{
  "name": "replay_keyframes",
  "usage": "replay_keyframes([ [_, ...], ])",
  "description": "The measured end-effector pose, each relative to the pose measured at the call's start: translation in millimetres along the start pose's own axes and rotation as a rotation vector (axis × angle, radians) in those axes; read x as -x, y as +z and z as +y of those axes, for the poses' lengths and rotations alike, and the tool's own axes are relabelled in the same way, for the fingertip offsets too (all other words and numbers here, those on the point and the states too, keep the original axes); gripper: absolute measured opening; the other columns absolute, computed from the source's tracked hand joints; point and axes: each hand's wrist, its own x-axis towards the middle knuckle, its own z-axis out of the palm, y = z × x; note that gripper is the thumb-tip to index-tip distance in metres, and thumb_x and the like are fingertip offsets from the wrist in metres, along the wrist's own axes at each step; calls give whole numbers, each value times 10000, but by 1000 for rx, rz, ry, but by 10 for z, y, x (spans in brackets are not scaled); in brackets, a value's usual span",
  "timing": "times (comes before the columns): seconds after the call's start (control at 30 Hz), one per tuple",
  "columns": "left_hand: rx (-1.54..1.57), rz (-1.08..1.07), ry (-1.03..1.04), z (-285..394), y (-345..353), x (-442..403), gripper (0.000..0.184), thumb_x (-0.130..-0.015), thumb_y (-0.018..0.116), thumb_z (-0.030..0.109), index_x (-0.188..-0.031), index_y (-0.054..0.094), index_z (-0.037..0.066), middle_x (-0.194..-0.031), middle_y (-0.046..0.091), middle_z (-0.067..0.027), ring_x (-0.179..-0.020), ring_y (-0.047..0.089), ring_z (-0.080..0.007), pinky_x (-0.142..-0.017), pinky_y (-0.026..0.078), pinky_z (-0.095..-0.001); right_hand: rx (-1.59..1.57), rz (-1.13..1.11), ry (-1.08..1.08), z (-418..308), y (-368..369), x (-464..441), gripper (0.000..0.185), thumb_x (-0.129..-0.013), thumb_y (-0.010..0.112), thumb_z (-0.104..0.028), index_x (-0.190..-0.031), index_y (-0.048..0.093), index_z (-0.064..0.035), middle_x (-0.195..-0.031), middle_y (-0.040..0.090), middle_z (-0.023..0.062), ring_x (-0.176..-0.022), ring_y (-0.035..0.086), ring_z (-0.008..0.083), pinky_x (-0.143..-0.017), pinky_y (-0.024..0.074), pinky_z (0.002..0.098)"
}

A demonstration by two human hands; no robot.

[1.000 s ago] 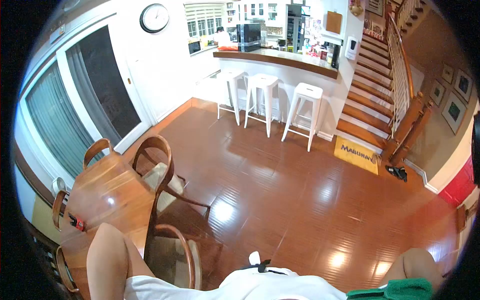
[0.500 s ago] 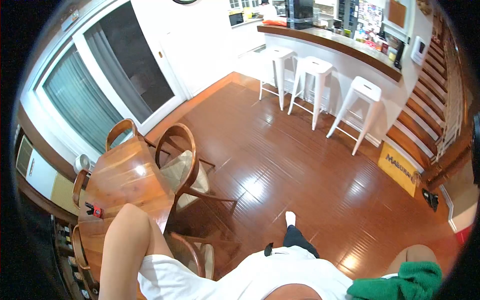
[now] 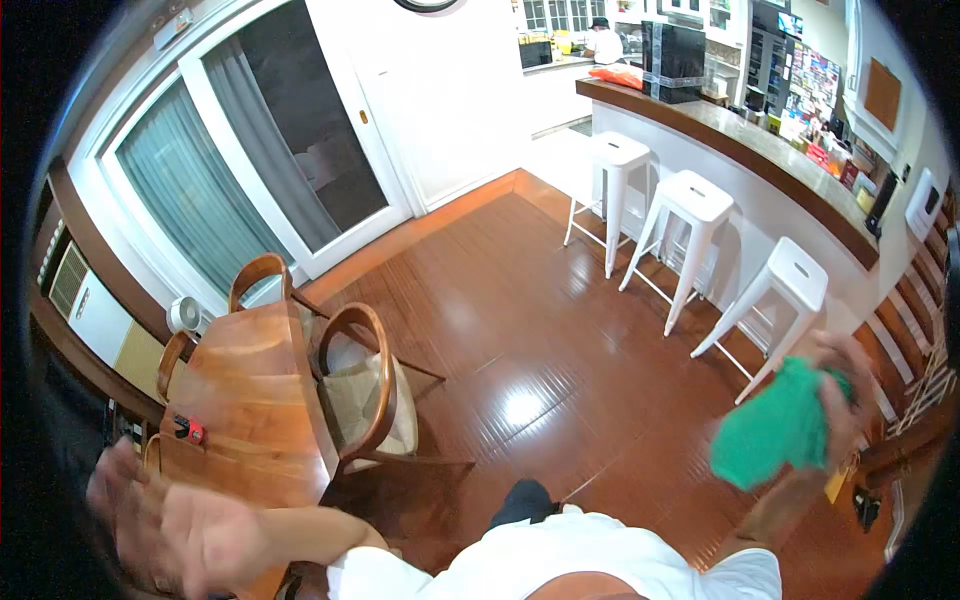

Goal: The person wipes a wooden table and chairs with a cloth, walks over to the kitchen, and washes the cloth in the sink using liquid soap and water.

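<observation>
A bunched green cloth (image 3: 768, 425) hangs from my right hand (image 3: 845, 395), whose fingers wrap round it at the right, in front of the stools. My left hand (image 3: 185, 525) is raised at the lower left, palm showing and fingers spread but blurred, with nothing in it. It is nearest to the wooden table (image 3: 255, 385). On that table, just above the hand, lies a small red and black object (image 3: 190, 430).
Wooden chairs (image 3: 375, 400) surround the table. White stools (image 3: 690, 200) line a counter (image 3: 740, 150) bearing a black box (image 3: 673, 62). A person (image 3: 603, 42) stands in the kitchen beyond. Stairs are at the right, a sliding door (image 3: 290, 150) at the left.
Both forearms have come up into view, the right one lifting the green cloth from low at the right. The view has turned rightward, so the table, stools and counter sit differently.
</observation>
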Motion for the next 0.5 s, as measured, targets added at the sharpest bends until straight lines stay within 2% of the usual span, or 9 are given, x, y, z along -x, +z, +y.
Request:
replay_keyframes([
  [0.03,-174,-167,-69,-141,185,272,727,-925,352,575,-1321,406,-32,-1397,352,-281,-1258,427,-365,-1078,323,-480,67,-111,65,400,208,-150,323,-795,562,-120,-1092,613,-5,-1013,638,111,-881,593,186,-794,477,320],
  [0.1,-718,-462,-237,-593,105,745,592,-987,349,429,-1325,380,-57,-1413,377,-186,-1241,463,-280,-1061,344,-392,212,-317,99,1242,715,-351,308,-776,602,-64,-1079,643,-29,-988,667,89,-895,619,189,-792,482,313],
  [0.13,-484,-318,-347,-693,334,1083,496,-1005,347,331,-1347,377,-28,-1399,401,-160,-1216,483,-273,-1038,349,-374,287,-411,67,1641,1021,-375,268,-787,607,-66,-1048,647,-24,-971,680,98,-894,635,201,-788,489,316],
  [0.17,-515,-290,-431,-827,454,1306,468,-1010,333,300,-1339,386,-30,-1392,407,-159,-1199,493,-280,-1026,360,-377,454,-477,-57,2026,1318,-339,273,-782,621,-91,-1052,659,-79,-987,671,109,-863,641,258,-782,499,338],
  [0.23,-577,-230,-600,-1119,571,1690,418,-1021,306,238,-1323,404,-34,-1377,419,-159,-1165,514,-292,-1002,382,-382,553,-717,7,2563,1834,-277,259,-767,622,-107,-1018,680,-135,-891,666,107,-833,624,308,-768,501,399],
  [0.33,-600,-162,-685,-1834,664,2179,394,-1015,332,210,-1320,411,-27,-1378,423,-136,-1142,531,-279,-978,399,-372,595,-911,141,3413,2462,61,221,-769,624,-165,-972,713,-163,-914,681,125,-838,650,305,-770,519,406],
  [0.4,-524,-129,-739,-2265,954,2346,382,-1012,341,192,-1316,414,-28,-1375,424,-134,-1134,536,-270,-984,394,-366,561,-1130,417,3943,2700,369,245,-773,638,-174,-1006,701,-136,-990,679,115,-917,651,282,-833,499,392],
  [0.47,-466,-102,-788,-2647,1293,2531,373,-1010,333,171,-1311,418,-30,-1362,435,-134,-1137,531,-254,-994,388,-368,610,-1352,488,4293,2886,653,266,-793,625,-225,-1035,703,-146,-1040,678,87,-967,643,272,-876,493,377],
  [0.5,-404,-101,-801,-2836,1509,2644,371,-1008,335,169,-1310,420,-29,-1358,440,-132,-1143,526,-252,-996,388,-367,530,-1412,513,4891,2854,1054,273,-823,575,-265,-1036,705,-153,-1072,663,97,-981,639,281,-891,486,382],
])
